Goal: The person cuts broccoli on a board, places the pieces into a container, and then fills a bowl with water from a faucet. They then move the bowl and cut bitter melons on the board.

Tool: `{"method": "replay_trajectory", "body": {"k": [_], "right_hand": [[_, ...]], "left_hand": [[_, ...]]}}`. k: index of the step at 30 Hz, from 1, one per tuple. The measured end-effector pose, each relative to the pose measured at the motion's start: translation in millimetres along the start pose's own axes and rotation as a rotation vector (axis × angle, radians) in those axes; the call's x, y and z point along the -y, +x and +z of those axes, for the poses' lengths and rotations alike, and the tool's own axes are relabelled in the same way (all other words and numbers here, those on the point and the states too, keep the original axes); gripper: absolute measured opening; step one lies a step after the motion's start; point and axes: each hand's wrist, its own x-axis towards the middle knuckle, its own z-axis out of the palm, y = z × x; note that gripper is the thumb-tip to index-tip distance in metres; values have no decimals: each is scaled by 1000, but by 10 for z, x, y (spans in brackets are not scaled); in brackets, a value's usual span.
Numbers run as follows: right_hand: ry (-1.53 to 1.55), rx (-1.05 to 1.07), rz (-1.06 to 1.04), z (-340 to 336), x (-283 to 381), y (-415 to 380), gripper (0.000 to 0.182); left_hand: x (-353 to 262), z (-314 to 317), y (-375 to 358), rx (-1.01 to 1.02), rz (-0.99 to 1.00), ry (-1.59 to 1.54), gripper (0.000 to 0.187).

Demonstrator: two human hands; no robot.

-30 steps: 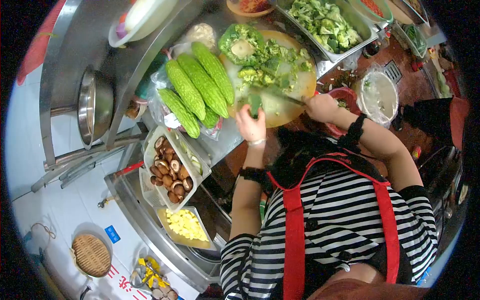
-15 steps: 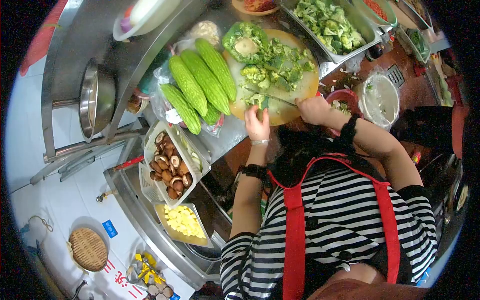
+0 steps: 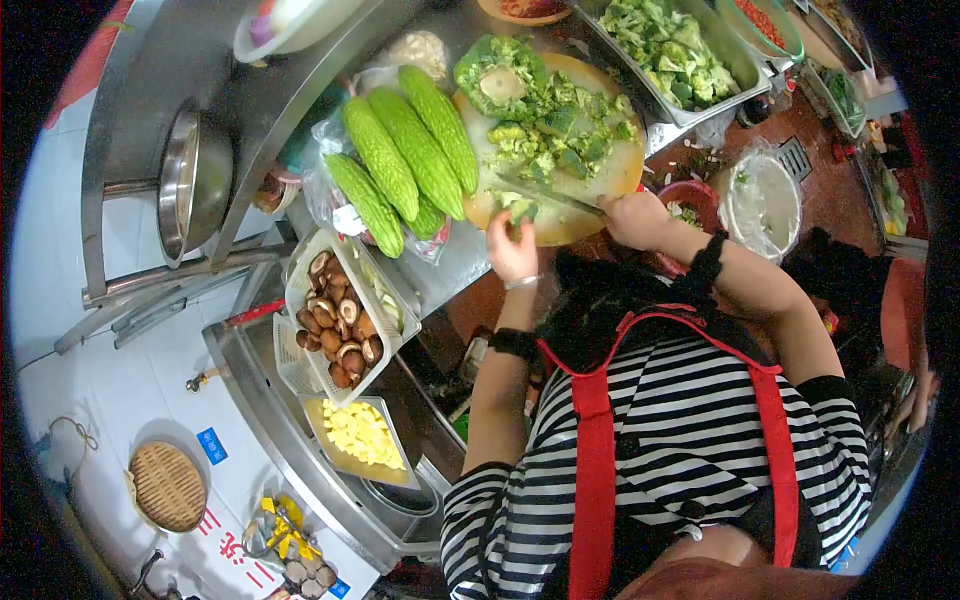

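My right hand (image 3: 637, 220) is wrapped round the handle of a knife (image 3: 555, 196), whose blade lies low over the round cutting board (image 3: 622, 170). At the board's near edge, my left hand (image 3: 512, 250) pinches a small broccoli piece (image 3: 520, 208) beside the blade. Cut broccoli florets (image 3: 568, 135) are scattered over the board's middle. A large broccoli head (image 3: 495, 75), stem up, sits at the far left of the board. Several green bitter melons (image 3: 410, 150) lie on plastic bags left of the board.
A metal tray of broccoli (image 3: 680, 60) stands at the back right. Right of the board are a red bowl (image 3: 690, 203) and a plastic-lined bucket (image 3: 760, 205). A mushroom basket (image 3: 340, 320) and a tray of yellow cubes (image 3: 362, 435) are at the left. Another person's arm shows at far right.
The view has shifted slightly. The knife blade has tilted a little beside the broccoli piece. Another person's arm has come into view at the far right.
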Motion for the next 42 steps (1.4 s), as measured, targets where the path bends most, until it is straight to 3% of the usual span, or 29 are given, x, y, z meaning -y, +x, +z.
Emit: {"method": "replay_trajectory", "body": {"k": [2, 4, 5, 9, 15, 17, 21, 23, 26, 27, 32, 34, 35, 39, 42], "right_hand": [[14, -1, 59, -100, -29, -97, 24], [41, -46, 21, -100, -31, -146, 23], [47, -62, -7, -150, 13, -189, 23], [67, -27, -53, -8, 187, -93, 23], [27, -47, -43, 92, 130, -95, 20], [95, -107, -12, 37, -48, -243, 25], [138, -284, 117, -106, -386, -639, 24], [155, -337, 136, -120, -578, -774, 24], [212, -392, 266, -11, -785, -854, 26], [246, -385, 319, -58, -754, -882, 26], [278, -307, 371, -46, -695, -933, 26], [296, -312, 314, 53, -714, -869, 26], [283, -324, 329, 84, -695, -860, 25], [283, -335, 264, 88, -586, -815, 23], [194, -283, 129, 127, -526, -756, 22]], "left_hand": [[207, -40, -13, 8, -138, -41, 23], [-2, -198, -14, 33, 226, 283, 24], [-48, -209, -8, 45, 276, 275, 26], [-6, -128, -61, -67, 211, 129, 27], [-97, -168, -9, 47, 114, 368, 39], [-319, -126, 147, 43, 393, 292, 48], [-566, 88, 464, 222, 511, 275, 54], [-741, 253, 592, 317, 629, 435, 57], [-798, 538, 611, 432, 671, 568, 56], [-790, 571, 595, 487, 659, 568, 48], [-494, 399, 465, 394, 740, 353, 32], [-455, 280, 419, 307, 676, 388, 30], [-398, 253, 435, 264, 782, 378, 31], [-269, 194, 424, 283, 814, 389, 33], [-372, 175, 359, 322, 696, 449, 34]]}}
